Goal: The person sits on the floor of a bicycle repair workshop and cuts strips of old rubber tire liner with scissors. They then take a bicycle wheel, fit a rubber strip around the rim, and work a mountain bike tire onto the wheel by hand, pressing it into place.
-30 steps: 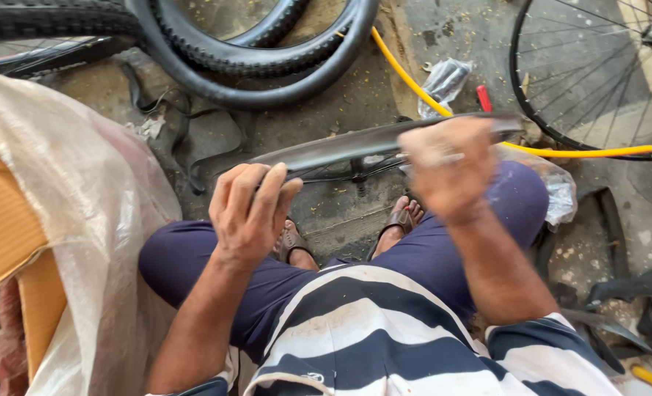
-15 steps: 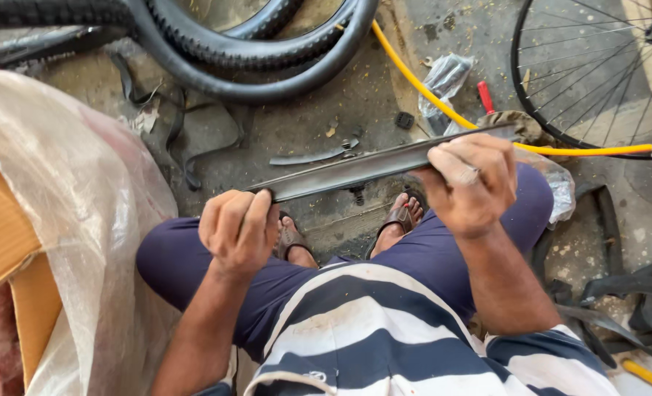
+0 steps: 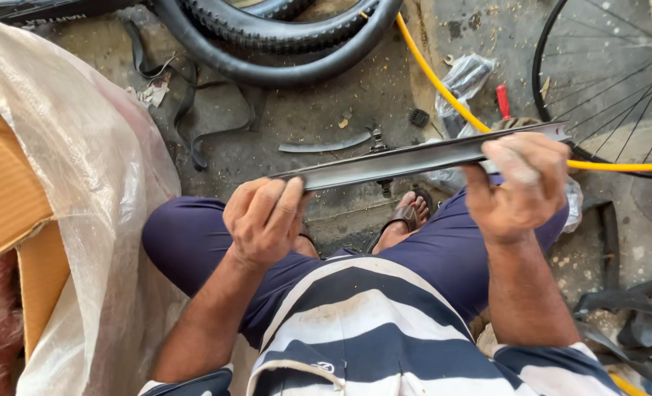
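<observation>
Gripping a flattened black inner-tube strip taut above the knees, left hand and right hand each closed on an end; likely light, limp, stretchy, best held at ends.

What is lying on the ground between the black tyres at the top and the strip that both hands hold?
In the head view, a short curved dark strip lies on the dirty floor between the tyres and the held strip.

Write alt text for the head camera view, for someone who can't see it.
A seated person's left hand and right hand hold a long flattened strip of black rubber inner tube stretched above their knees. Black bicycle tyres, a yellow hose and a spoked wheel lie on the concrete floor.
</observation>
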